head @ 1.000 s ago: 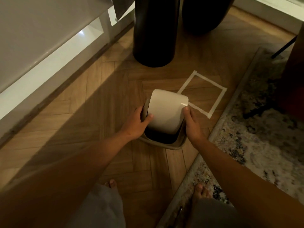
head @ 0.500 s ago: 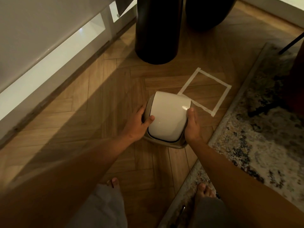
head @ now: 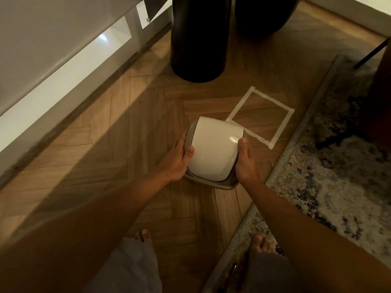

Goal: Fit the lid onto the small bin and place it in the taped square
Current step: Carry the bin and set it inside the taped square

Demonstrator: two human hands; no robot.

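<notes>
The small bin [head: 224,183] is grey-brown and stands on the wooden floor, its body mostly hidden under its white curved lid [head: 213,146]. The lid lies down in the bin's rim, with only a thin dark gap along the near edge. My left hand [head: 178,159] grips the lid and rim on the left side, thumb on top. My right hand [head: 246,161] clasps the right side, thumb pressed on the lid. The taped square [head: 282,126] of pale tape lies on the floor just beyond and to the right; the bin's far corner overlaps its near-left corner.
A tall black cylinder [head: 198,37] and a second dark round vessel [head: 266,15] stand behind the square. White furniture [head: 42,60] runs along the left. A patterned rug [head: 338,166] borders the right, with a dark furniture leg [head: 372,53]. My bare feet [head: 143,235] are below.
The lid swung down from a tilted position with the bin's dark opening showing to lying closed in the rim. Both hands stayed on the sides.
</notes>
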